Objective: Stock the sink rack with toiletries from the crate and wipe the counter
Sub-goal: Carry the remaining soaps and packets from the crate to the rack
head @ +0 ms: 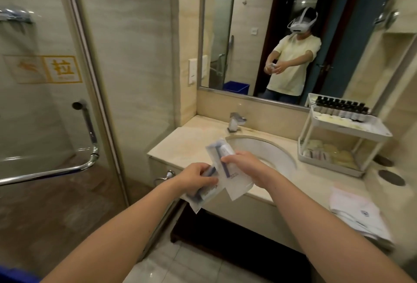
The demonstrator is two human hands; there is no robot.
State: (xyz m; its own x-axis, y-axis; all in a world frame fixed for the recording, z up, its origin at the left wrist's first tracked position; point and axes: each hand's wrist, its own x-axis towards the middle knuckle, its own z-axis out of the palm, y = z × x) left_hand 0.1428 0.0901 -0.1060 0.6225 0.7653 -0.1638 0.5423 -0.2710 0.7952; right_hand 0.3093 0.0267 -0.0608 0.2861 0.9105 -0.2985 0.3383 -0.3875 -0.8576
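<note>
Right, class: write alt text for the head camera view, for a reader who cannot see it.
Two hands hold toiletry packets at a bathroom counter, the left hand gripping one, the right hand another. A two-tier rack with dark bottles stands right of the sink.

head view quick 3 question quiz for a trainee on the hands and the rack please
1. True or false: the rack has a row of dark bottles on its top tier.
2. The upper sealed packet is gripped by: A left hand, B right hand, C neither.
3. Fill in: the folded cloth lies on the counter to the ___ of the sink.
Key: 1 true; 2 B; 3 right.
</note>
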